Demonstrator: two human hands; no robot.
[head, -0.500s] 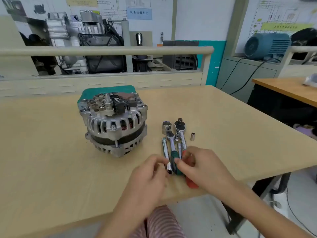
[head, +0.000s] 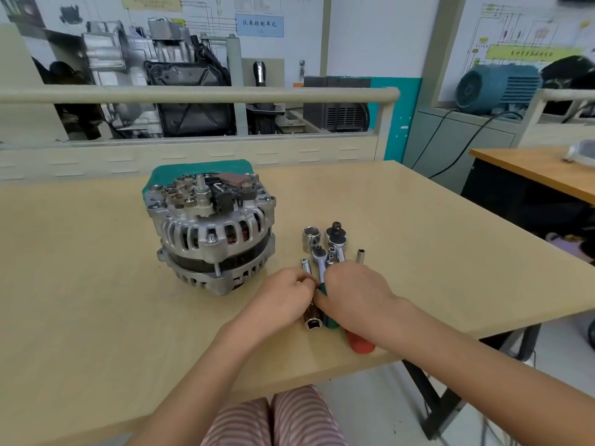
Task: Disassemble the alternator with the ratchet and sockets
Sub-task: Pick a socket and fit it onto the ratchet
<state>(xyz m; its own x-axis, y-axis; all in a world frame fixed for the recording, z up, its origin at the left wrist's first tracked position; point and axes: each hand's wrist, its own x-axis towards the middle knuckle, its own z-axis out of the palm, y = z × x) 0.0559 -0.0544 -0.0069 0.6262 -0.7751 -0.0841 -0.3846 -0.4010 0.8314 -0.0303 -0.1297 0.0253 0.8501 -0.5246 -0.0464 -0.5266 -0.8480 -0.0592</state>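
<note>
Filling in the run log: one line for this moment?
stage: picking tools | left hand: on long socket | right hand: over ratchets | alternator: untouched

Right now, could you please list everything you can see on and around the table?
alternator: 1, silver and black, table centre
cloth: 1, green, behind alternator
large socket: 1, silver, right of alternator
small socket: 1, silver, rightmost tool
long socket: 1, silver, under left hand
ratchets: 2, green and red handles, under right hand
table: 1, beige
motor: 1, blue, back right
left hand: 1, on long socket
right hand: 1, over ratchet handles
</note>
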